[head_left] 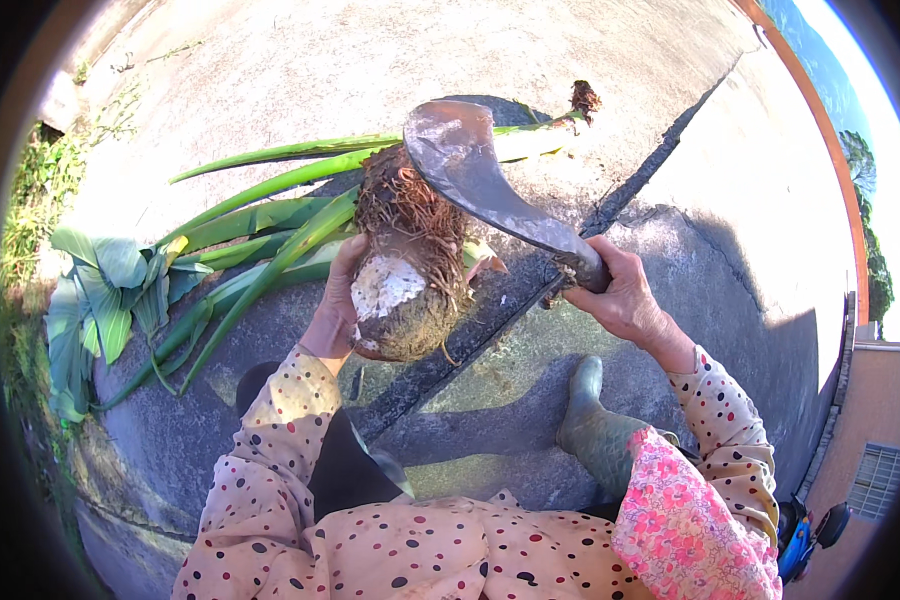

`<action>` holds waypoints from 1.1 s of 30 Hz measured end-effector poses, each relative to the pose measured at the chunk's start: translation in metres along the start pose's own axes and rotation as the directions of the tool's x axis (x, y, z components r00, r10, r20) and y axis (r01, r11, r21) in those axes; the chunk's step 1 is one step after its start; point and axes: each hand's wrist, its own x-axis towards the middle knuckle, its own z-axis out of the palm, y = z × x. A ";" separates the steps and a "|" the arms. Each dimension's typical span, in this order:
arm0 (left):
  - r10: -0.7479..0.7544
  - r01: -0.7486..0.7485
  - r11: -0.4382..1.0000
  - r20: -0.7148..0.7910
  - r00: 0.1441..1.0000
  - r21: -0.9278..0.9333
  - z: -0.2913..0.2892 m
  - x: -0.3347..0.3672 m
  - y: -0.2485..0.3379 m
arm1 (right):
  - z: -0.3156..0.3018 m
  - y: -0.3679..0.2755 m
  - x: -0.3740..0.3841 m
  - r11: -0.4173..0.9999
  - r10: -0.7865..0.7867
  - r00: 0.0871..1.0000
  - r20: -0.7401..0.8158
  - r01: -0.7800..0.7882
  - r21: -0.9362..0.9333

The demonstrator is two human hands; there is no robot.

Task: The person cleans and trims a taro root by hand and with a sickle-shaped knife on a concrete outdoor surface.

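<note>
My left hand (338, 300) is wrapped round the left side of a big brown, hairy corm (415, 310) that looks like taro. Matted roots cover its far end, and a white cut patch faces up near my fingers. My right hand (625, 295) grips the handle end of a billhook (490, 185) with a broad, curved, dirt-smeared blade. Its hooked part lies over the corm's far right edge; whether the two touch I cannot tell. Long green leaf stalks (280, 225) stretch out on the ground to the left behind the corm, ending in large drooping leaves (105, 290).
Rough concrete (300, 60) spreads all round, split by a dark diagonal gap (650, 165). A small root clump (585, 100) lies at the far end of a stalk. My green rubber boot (590, 415) stands below my right hand. Weeds (30, 210) line the left edge.
</note>
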 end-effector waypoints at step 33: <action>-0.092 0.167 0.962 0.319 0.943 -0.215 -0.049 -0.016 -0.046 | 0.003 0.083 0.050 0.960 0.037 0.970 -0.240 -0.101 -0.262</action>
